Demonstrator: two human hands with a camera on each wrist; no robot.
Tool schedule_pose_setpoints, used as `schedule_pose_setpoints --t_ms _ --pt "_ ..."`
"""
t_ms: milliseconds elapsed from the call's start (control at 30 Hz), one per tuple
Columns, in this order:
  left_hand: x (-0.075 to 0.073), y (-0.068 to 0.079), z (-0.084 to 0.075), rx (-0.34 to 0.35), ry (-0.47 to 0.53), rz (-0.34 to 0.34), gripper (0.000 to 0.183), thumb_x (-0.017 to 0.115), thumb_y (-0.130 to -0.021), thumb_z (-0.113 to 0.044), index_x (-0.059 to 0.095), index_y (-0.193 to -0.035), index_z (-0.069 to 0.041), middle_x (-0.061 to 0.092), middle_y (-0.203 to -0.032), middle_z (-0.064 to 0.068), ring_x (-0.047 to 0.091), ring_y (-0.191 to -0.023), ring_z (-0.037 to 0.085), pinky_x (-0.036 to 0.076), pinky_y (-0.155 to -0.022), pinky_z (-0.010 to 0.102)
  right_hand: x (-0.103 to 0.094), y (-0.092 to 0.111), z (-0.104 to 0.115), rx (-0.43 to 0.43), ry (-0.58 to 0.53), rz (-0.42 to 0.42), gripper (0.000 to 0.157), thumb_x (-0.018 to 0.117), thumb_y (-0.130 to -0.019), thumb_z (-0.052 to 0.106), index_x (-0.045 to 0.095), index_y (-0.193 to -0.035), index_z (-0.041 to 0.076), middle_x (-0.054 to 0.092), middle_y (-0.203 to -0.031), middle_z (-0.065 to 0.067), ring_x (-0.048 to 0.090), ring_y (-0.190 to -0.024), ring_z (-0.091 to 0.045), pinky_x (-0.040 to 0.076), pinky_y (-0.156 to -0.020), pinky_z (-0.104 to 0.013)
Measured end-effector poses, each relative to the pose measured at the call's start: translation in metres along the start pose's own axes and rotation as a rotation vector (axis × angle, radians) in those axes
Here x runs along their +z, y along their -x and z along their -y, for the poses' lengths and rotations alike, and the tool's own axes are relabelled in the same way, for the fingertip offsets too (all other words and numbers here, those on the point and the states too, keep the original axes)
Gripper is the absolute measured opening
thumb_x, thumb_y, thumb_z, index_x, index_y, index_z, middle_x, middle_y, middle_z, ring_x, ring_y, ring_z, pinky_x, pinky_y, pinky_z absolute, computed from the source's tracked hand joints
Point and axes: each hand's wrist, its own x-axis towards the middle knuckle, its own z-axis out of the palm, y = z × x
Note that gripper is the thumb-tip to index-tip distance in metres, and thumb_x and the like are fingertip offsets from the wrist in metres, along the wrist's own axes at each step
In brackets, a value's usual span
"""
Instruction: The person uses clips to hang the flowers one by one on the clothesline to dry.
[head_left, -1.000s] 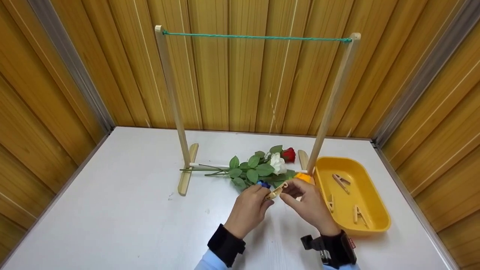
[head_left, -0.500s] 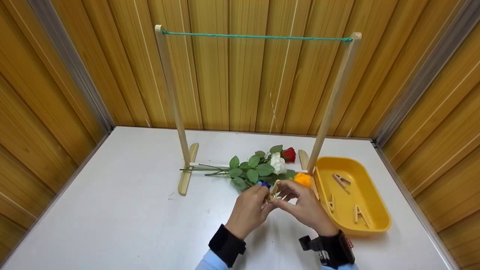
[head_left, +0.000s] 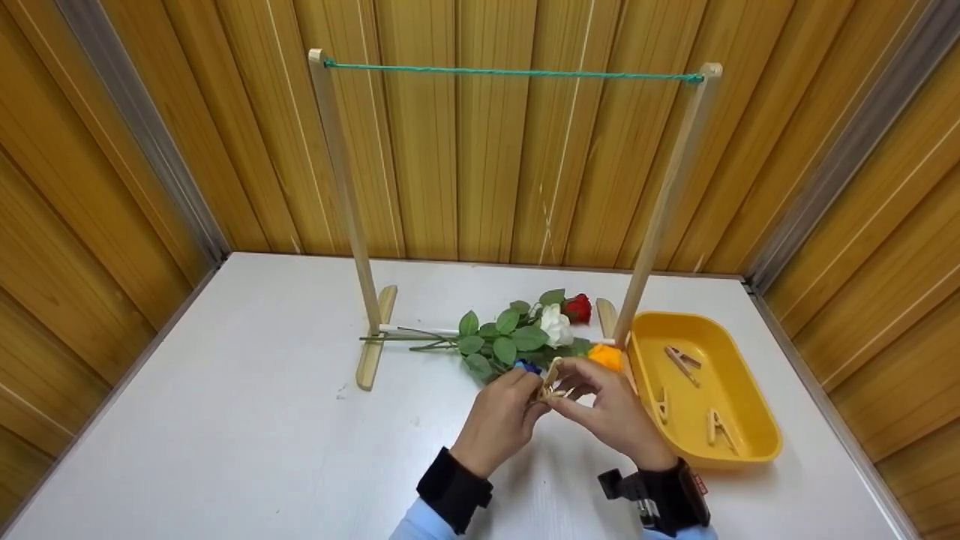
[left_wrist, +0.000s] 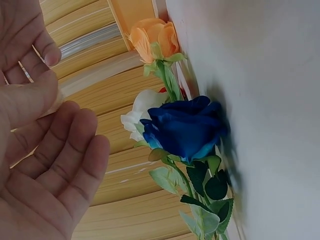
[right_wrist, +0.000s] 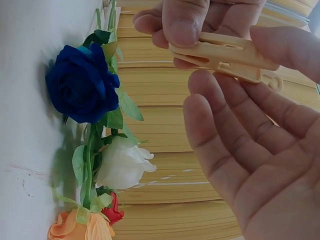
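Note:
Between the two hands is a pale yellow clothespin (right_wrist: 222,55), gripped from both sides. My left hand (head_left: 495,420) pinches one end between thumb and fingers. Thumb and fingers of my right hand (head_left: 616,409) hold the other end. In the left wrist view the fingers hide most of the clothespin. Just beyond the hands lies a blue rose (left_wrist: 185,127), mostly covered by the left hand in the head view. A white rose (head_left: 556,326), a red rose (head_left: 577,308) and an orange rose (head_left: 605,358) lie with it, stems pointing left.
A yellow tray (head_left: 716,375) with several clothespins stands at the right. Behind the flowers rises a wooden frame (head_left: 345,195) with a green string (head_left: 517,73) stretched across its top. Wood-patterned walls (head_left: 491,172) enclose the white table (head_left: 225,420).
The clothespin has turned to a steeper angle between the hands, and the right thumb has closed in on it. The flowers, tray and frame stay put.

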Motion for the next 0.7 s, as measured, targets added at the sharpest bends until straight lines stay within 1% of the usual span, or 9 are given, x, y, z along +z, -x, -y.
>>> schedule_pose_setpoints --t_ms 133,267,400,567,700 --pt "0.0003 0.0003 -0.0011 0.003 0.018 0.001 0.015 0.079 -0.090 -0.013 0.067 -0.096 -0.008 0.060 -0.085 0.001 0.055 -0.075 0.010 0.045 -0.064 0.018 0.0002 0.0002 -0.0015 0.020 -0.004 0.010 0.028 0.079 -0.090 0.004 0.069 -0.115 0.000 0.073 -0.100 -0.009 0.070 -0.088 -0.019 0.059 -0.077 -0.028" --pt "0.0013 0.0000 -0.0011 0.003 0.033 0.003 0.012 0.078 -0.092 -0.011 0.069 -0.099 -0.008 0.062 -0.088 0.001 0.058 -0.077 0.010 0.048 -0.066 0.017 0.0003 -0.0007 -0.0030 0.030 0.010 -0.004 0.024 0.080 -0.089 0.006 0.069 -0.111 0.002 0.073 -0.097 -0.005 0.070 -0.088 -0.015 0.059 -0.077 -0.027" --pt "0.0018 -0.0001 -0.0003 0.003 0.027 0.004 0.011 0.078 -0.092 -0.011 0.069 -0.098 -0.008 0.063 -0.088 0.001 0.060 -0.078 0.011 0.050 -0.067 0.019 0.0001 -0.0015 -0.0037 0.013 0.012 -0.016 0.023 0.080 -0.089 0.006 0.069 -0.108 0.001 0.073 -0.096 -0.005 0.069 -0.087 -0.014 0.059 -0.076 -0.028" --pt "0.0013 0.0007 0.0023 0.003 0.004 -0.004 0.011 0.079 -0.089 -0.007 0.069 -0.095 -0.009 0.065 -0.088 0.001 0.063 -0.079 0.012 0.053 -0.069 0.022 -0.0003 -0.0017 -0.0032 0.012 0.019 -0.033 0.022 0.081 -0.089 0.006 0.070 -0.108 0.002 0.073 -0.096 -0.003 0.070 -0.088 -0.014 0.059 -0.076 -0.027" --pt "0.0003 0.0011 0.0039 -0.002 0.004 -0.020 0.010 0.078 -0.090 -0.005 0.069 -0.094 -0.008 0.065 -0.088 0.001 0.062 -0.077 0.012 0.052 -0.068 0.023 -0.0008 -0.0014 -0.0031 0.014 0.039 -0.057 0.023 0.082 -0.087 0.006 0.070 -0.107 0.003 0.073 -0.095 -0.002 0.070 -0.089 -0.013 0.060 -0.076 -0.026"
